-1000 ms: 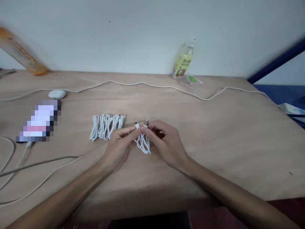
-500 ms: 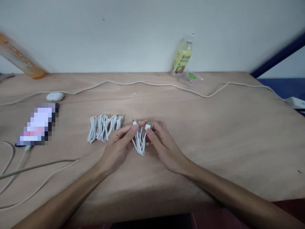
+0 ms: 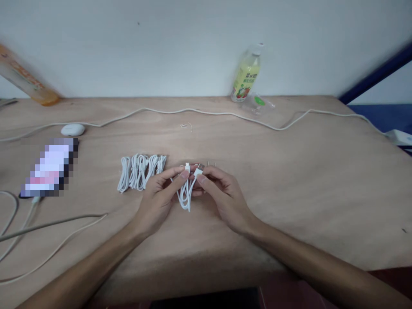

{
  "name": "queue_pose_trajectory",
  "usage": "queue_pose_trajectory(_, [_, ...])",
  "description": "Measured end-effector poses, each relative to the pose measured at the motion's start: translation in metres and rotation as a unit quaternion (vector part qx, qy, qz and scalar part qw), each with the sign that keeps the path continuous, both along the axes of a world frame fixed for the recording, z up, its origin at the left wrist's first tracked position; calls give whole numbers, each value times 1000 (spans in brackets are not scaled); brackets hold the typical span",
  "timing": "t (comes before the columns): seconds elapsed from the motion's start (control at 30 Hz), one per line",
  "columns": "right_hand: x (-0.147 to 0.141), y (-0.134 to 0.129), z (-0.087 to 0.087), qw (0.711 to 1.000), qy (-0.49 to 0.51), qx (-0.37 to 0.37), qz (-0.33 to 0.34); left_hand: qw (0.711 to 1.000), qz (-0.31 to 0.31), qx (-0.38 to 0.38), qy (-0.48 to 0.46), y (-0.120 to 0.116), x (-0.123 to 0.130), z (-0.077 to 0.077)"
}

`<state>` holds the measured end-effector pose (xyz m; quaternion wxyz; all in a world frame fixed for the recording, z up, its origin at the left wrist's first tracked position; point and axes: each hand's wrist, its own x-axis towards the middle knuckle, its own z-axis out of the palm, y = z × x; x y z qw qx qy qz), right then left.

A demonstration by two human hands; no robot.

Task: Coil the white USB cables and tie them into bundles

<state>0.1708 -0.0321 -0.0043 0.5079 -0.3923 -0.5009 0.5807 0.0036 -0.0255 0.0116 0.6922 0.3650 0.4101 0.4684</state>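
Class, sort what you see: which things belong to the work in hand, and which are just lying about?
Belong to the work:
looped white cable, held in the left hand and right hand
cable bundles near the left hand, probably, as they look alike

Seemingly just lying about:
phone
white case
yellow-labelled bottle
orange-tinted bottle
long white cord
clear wrapper

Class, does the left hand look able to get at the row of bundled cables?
Probably yes: the row of bundled cables lies beside the left hand, nothing between, though it holds a white cable.
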Motion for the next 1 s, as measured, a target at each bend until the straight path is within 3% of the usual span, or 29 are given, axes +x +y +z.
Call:
queue_pose_trajectory(0.33, [2, 2, -12, 997, 18, -72, 12, 1000, -12, -7, 9, -1, 2, 2])
queue_pose_trajectory(0.6, [-2, -2, -2, 998, 31, -59, 20, 1000, -17, 0, 4, -2, 1, -1])
queue_pose_trajectory(1.0, [-1, -3, -4, 1000, 21, -5, 22, 998, -41, -2, -44, -2, 2, -1])
